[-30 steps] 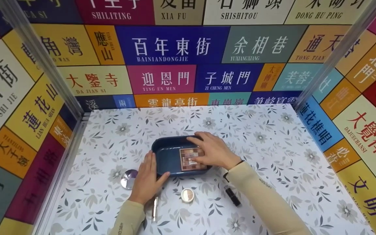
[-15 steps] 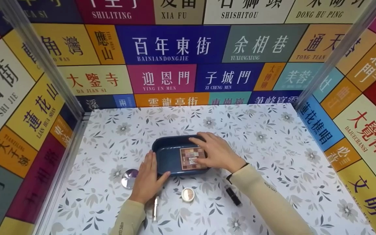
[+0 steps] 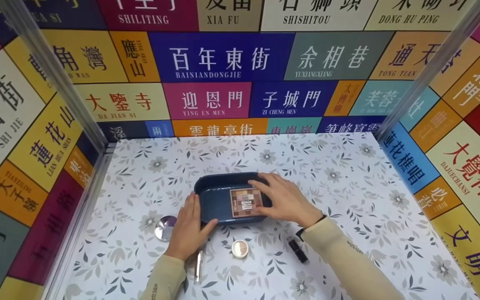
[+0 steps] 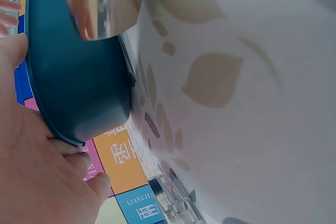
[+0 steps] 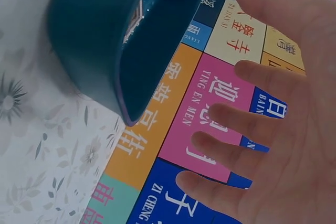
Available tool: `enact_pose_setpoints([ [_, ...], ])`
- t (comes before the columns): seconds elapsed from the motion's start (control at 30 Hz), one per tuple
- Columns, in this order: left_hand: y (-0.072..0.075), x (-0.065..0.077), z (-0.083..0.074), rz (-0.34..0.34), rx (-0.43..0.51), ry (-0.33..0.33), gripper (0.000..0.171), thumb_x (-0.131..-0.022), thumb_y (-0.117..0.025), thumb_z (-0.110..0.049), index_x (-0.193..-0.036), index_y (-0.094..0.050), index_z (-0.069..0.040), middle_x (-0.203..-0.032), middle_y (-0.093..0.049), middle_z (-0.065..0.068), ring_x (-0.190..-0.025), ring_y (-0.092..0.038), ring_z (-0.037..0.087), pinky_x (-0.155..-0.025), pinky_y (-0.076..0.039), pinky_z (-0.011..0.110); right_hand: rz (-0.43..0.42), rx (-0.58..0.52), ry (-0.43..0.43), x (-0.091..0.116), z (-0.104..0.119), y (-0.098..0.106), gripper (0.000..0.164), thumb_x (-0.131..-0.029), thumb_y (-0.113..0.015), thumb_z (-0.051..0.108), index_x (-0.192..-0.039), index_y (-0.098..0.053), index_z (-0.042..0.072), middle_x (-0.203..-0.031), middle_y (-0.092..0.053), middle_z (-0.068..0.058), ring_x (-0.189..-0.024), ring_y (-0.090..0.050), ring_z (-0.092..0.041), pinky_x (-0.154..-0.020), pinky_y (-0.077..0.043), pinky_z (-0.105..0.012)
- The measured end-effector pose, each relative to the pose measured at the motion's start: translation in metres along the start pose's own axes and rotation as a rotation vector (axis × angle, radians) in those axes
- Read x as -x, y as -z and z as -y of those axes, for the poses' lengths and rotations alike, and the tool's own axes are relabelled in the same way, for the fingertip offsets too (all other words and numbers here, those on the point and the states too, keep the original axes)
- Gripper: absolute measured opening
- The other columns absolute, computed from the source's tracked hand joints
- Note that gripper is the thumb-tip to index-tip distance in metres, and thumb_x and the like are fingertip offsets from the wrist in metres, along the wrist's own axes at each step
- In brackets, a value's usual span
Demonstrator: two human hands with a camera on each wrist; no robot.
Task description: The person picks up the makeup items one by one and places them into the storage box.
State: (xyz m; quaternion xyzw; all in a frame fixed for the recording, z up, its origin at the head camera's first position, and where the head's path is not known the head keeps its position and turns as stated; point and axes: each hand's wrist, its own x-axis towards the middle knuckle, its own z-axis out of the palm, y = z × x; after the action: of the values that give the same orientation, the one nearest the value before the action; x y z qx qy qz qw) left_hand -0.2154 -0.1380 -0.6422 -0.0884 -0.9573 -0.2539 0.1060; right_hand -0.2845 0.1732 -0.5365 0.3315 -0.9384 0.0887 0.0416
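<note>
A dark blue rectangular box (image 3: 215, 204) with rounded corners stands on the table. Inside, at its right end, lies an eyeshadow palette (image 3: 243, 203) with brown and pink squares. My left hand (image 3: 191, 227) rests against the box's left end, fingers extended along the rim and thumb at the front corner. In the left wrist view, that hand (image 4: 44, 166) is at the rim, some fingers partly hidden behind it. Over the right end is my right hand (image 3: 288, 200), partly overlapping the palette's edge. The right wrist view shows this hand (image 5: 283, 119) with spread fingers, apart from the box and holding nothing.
Before the box lie a small round powder compact (image 3: 240, 249), a black lipstick tube (image 3: 297, 251) and a slim shiny tube (image 3: 198, 266). A round mirror-like disc (image 3: 165, 228) is left of my left hand. Panels with lettering (image 3: 219, 56) surround the floral tabletop (image 3: 348, 200).
My right hand has drawn back to the right, off the palette, uncovering more of it. The left hand, box and loose cosmetics stay in place.
</note>
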Motion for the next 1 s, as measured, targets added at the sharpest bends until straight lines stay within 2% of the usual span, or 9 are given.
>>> enact_pose_setpoints([
  [0.2,0.001,0.001,-0.001,0.004,0.009,0.006,0.098,-0.095,-0.056,-0.062,-0.159,-0.018,0.002,-0.166,-0.013,0.018,-0.151,-0.017,0.035,-0.12,-0.021,0.052,-0.006,-0.003,0.003,0.009,-0.004,0.0,0.084,-0.086,-0.055,0.077,-0.155,-0.042,0.031,-0.155,-0.04,-0.009,-0.136,-0.044,-0.031,-0.098,-0.046,-0.061],
  [0.47,0.001,0.001,-0.002,0.029,0.003,0.027,0.098,-0.096,-0.054,-0.063,-0.16,-0.016,-0.001,-0.168,-0.009,0.014,-0.152,-0.015,0.033,-0.121,-0.019,0.05,-0.007,-0.014,-0.008,0.021,-0.009,0.004,0.08,-0.087,-0.069,0.063,-0.155,-0.042,0.031,-0.155,-0.04,-0.009,-0.137,-0.043,-0.031,-0.098,-0.047,-0.06],
  [0.67,0.0,0.001,0.0,0.031,0.01,0.013,0.098,-0.096,-0.05,-0.066,-0.16,-0.015,-0.001,-0.167,-0.011,0.016,-0.152,-0.014,0.032,-0.122,-0.018,0.05,-0.001,0.003,-0.021,0.033,-0.015,0.005,0.08,-0.086,-0.071,0.059,-0.155,-0.042,0.032,-0.155,-0.04,-0.009,-0.136,-0.044,-0.032,-0.098,-0.047,-0.059],
  [0.77,0.001,0.001,0.001,0.048,0.005,0.024,0.099,-0.096,-0.048,-0.068,-0.161,-0.012,-0.002,-0.168,-0.007,0.013,-0.153,-0.011,0.03,-0.122,-0.016,0.049,0.005,-0.008,-0.031,0.038,-0.017,0.004,0.08,-0.085,-0.073,0.058,-0.155,-0.041,0.033,-0.155,-0.041,-0.009,-0.136,-0.044,-0.032,-0.098,-0.048,-0.06],
  [0.87,0.001,0.001,0.001,0.039,0.01,0.021,0.098,-0.096,-0.049,-0.066,-0.161,-0.013,-0.001,-0.168,-0.008,0.014,-0.153,-0.012,0.03,-0.122,-0.017,0.049,0.013,-0.008,-0.047,0.043,-0.018,0.002,0.079,-0.085,-0.072,0.057,-0.155,-0.042,0.034,-0.155,-0.042,-0.008,-0.136,-0.044,-0.03,-0.097,-0.049,-0.059],
  [1.0,0.0,0.001,0.001,0.018,0.008,0.01,0.098,-0.096,-0.052,-0.064,-0.16,-0.017,0.0,-0.167,-0.012,0.017,-0.152,-0.016,0.033,-0.121,-0.019,0.051,0.006,-0.014,-0.043,0.051,-0.022,-0.001,0.076,-0.085,-0.073,0.054,-0.153,-0.046,0.031,-0.152,-0.044,-0.009,-0.134,-0.046,-0.033,-0.094,-0.05,-0.06],
])
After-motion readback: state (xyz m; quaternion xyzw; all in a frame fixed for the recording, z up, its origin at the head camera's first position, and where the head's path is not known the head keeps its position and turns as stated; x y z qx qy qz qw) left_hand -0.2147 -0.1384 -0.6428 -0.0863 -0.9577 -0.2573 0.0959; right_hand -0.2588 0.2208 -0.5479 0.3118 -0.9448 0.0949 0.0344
